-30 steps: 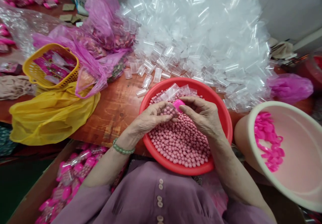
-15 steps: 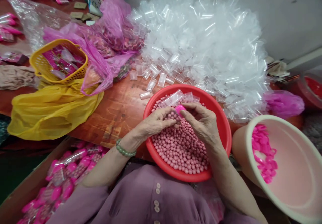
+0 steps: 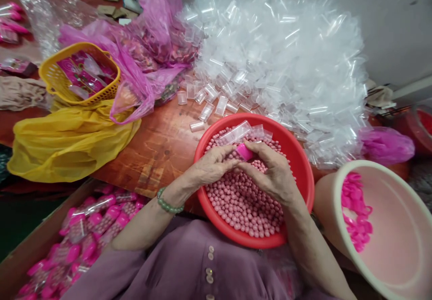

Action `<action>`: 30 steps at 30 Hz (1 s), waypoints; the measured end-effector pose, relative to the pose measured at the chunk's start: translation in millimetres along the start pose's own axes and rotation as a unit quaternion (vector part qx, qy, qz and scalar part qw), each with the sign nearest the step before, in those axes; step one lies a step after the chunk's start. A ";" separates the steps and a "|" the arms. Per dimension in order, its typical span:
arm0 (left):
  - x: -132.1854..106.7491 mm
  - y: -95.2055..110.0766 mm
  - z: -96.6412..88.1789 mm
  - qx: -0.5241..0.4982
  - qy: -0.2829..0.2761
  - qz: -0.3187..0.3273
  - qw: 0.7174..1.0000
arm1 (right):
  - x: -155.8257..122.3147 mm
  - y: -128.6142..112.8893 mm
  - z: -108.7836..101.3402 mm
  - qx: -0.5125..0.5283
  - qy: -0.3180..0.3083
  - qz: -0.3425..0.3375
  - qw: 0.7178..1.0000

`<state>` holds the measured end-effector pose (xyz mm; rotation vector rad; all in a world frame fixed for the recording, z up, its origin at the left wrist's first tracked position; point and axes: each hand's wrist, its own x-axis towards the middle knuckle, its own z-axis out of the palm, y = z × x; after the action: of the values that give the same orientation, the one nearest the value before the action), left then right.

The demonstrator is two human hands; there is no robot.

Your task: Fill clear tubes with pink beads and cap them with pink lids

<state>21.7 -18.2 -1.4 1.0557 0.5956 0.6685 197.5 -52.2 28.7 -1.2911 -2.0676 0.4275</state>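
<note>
Both hands meet over a red basin (image 3: 297, 156) filled with small pink round candies (image 3: 246, 201). My left hand (image 3: 211, 167) has its fingers closed on a small clear tube that is mostly hidden between the hands. My right hand (image 3: 273, 169) pinches a bright pink cap (image 3: 245, 151) at the end of that tube. A few empty clear tubes (image 3: 236, 132) lie on the candies at the basin's far side.
A big heap of clear tubes (image 3: 276, 57) fills the back of the wooden table (image 3: 158, 142). A cream basin (image 3: 398, 228) with pink caps (image 3: 354, 210) sits right. A box of filled capped tubes (image 3: 84, 237) is lower left. Yellow basket (image 3: 50, 77), yellow bag (image 3: 67, 142), pink bags (image 3: 141, 43) are left.
The hands stayed together over the red basin. The pink cap has been pressed lower between the fingers. The view shifted slightly.
</note>
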 end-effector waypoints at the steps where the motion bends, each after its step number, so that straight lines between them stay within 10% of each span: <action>1: -0.1 1.4 0.8 -0.028 0.005 -0.011 1.000 | -1.7 -1.3 3.1 -0.034 -0.006 -0.014 0.999; 17: -0.8 3.9 -0.8 -0.164 -0.010 0.005 0.986 | 5.6 1.8 26.1 -0.305 0.116 -0.194 0.925; 30: 4.9 -5.4 -6.1 -0.290 -0.013 -0.017 0.957 | 6.2 14.4 11.3 -0.298 0.148 -0.135 0.933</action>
<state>21.7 -12.9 -9.2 0.5023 0.3556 0.7382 197.6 -39.4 14.3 -1.2638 -2.1362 -0.5314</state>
